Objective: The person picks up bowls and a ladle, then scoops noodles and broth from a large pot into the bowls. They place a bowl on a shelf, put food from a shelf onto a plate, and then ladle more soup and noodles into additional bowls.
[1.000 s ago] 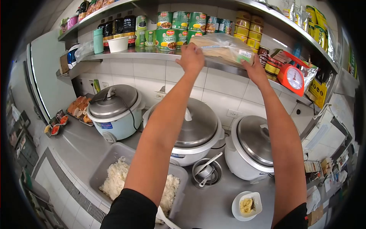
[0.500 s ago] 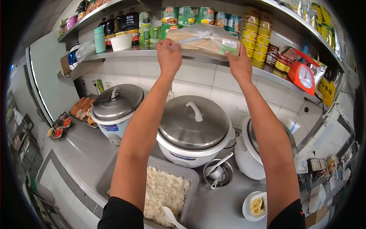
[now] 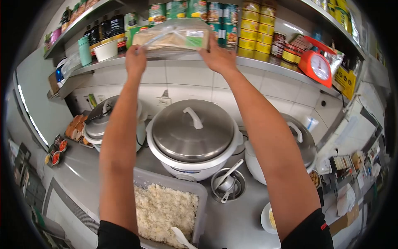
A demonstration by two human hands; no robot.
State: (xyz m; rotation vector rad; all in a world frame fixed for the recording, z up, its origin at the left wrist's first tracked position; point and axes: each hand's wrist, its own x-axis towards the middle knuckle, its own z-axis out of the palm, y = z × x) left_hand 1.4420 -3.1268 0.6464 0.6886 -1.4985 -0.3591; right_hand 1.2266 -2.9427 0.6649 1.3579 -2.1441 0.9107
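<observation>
**Both hands hold a bagged stack up at the shelf**

Both bare arms reach up and forward over the table, black sleeves at the bottom edge of the view. The left hand (image 3: pixel 136 62) has its grip pinched together on the left end of a clear plastic bag (image 3: pixel 172 37), where the film gathers into a twist. The right hand (image 3: pixel 217 58) takes the bag's right end, with its grip folded onto the lower corner and the fingertips hidden behind the plastic. The bag holds a flat, pale stack (bread or wraps, too blurred to say which) and bears a green label near its right end. It sits level at the front edge of the steel shelf (image 3: pixel 265 65), just in front of the stacked cans (image 3: pixel 232 20); whether it rests on the shelf or hangs just above it cannot be told.

On the same shelf, a white bowl (image 3: pixel 105 50) and a teal cup (image 3: pixel 85 50) stand to the left, and a red kitchen scale (image 3: pixel 317 66) stands to the right. Below, between the arms, a large rice cooker (image 3: pixel 192 133) stands with its lid on. In front of it lies a grey tray of cooked rice (image 3: pixel 166 207) with a white spoon (image 3: pixel 181 237) in it, and a small steel bowl (image 3: pixel 227 187) is just beside the tray.
</observation>
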